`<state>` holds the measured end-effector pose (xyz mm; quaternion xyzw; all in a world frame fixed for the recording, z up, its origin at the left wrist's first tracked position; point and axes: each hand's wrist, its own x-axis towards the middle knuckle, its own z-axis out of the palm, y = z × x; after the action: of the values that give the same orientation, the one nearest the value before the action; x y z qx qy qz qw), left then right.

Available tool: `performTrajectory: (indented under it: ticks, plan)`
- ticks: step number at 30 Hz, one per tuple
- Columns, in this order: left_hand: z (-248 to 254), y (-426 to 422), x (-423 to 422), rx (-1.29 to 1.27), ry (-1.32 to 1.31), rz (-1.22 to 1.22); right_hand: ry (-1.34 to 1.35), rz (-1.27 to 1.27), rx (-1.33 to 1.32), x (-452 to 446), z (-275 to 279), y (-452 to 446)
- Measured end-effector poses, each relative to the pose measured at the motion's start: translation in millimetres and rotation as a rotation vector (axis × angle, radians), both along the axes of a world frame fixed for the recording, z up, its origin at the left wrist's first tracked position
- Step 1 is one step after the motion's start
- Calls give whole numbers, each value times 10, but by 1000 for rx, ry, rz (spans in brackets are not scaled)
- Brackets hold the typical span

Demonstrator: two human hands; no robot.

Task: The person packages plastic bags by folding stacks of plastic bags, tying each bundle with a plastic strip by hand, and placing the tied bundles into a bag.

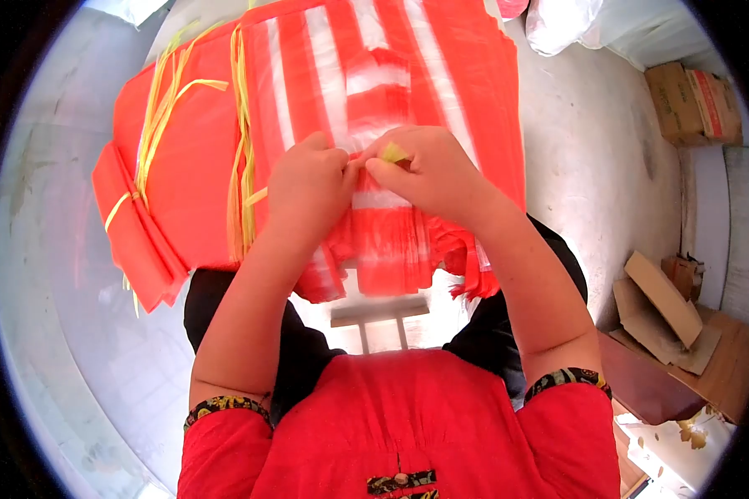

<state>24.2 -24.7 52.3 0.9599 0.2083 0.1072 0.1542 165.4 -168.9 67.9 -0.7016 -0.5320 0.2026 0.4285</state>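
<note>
My left hand (310,181) is closed in a pinch over the middle of a gathered bundle of red and white striped plastic (383,237). What its fingertips grip is hidden. Against them press the bent fingers of my right hand (433,166), closed with a short yellow strip (394,153) showing between thumb and fingers. The bundle lies on a wide stack of the same striped plastic (466,75), and its loose ends hang over the near edge. White bands cross it lengthwise and sideways.
Plain red sheeting (204,158) lies left, with loose yellow strips (241,150) across it. A folded red bundle (141,224) there is tied with yellow. At right are a cardboard box (686,104) and an opened carton (662,312). A small stool (380,312) shows between my knees.
</note>
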Motion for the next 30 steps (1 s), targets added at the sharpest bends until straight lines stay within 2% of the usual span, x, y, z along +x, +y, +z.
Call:
performTrajectory:
  ticks: [1, 3, 4, 6, 7, 10, 13, 16, 19, 20, 24, 27, 30]
  plan:
    - [-4, 9, -5, -3, -5, -3, 66, -22, -70, 12, 21, 13]
    - [28, 54, -32, -172, -34, -3, 197, -72, -211, 45, 95, 18]
    - [41, 86, -45, -256, -49, -4, 209, -63, -192, 58, 68, 19]
    - [15, 191, -97, -670, -102, 34, 231, -47, -156, 75, -11, 19]
    - [8, 223, -112, -879, -128, 54, 184, -45, -157, 65, -13, 22]
    - [88, 218, -148, -1149, -211, -34, 53, -55, -150, -11, -15, 29]
    - [173, 205, -175, -1235, -196, -259, -35, -87, -130, -59, -53, 25]
    - [170, 174, -140, -1690, -494, -157, -43, -106, -134, -56, -97, 30]
    - [88, 163, -81, -1118, -287, -16, 9, -122, -159, -56, -118, 38]
    - [64, 120, -86, -904, -234, -54, 40, -118, -166, -61, -115, 46]
    - [-80, -6, -29, -853, -215, -31, 126, -116, -177, -41, -99, 33]
    - [37, -4, -10, -949, -129, 67, 350, -163, -162, -72, -53, 20]
    - [-104, 5, 20, -1049, -227, 143, 242, -97, -130, -38, -115, -6]
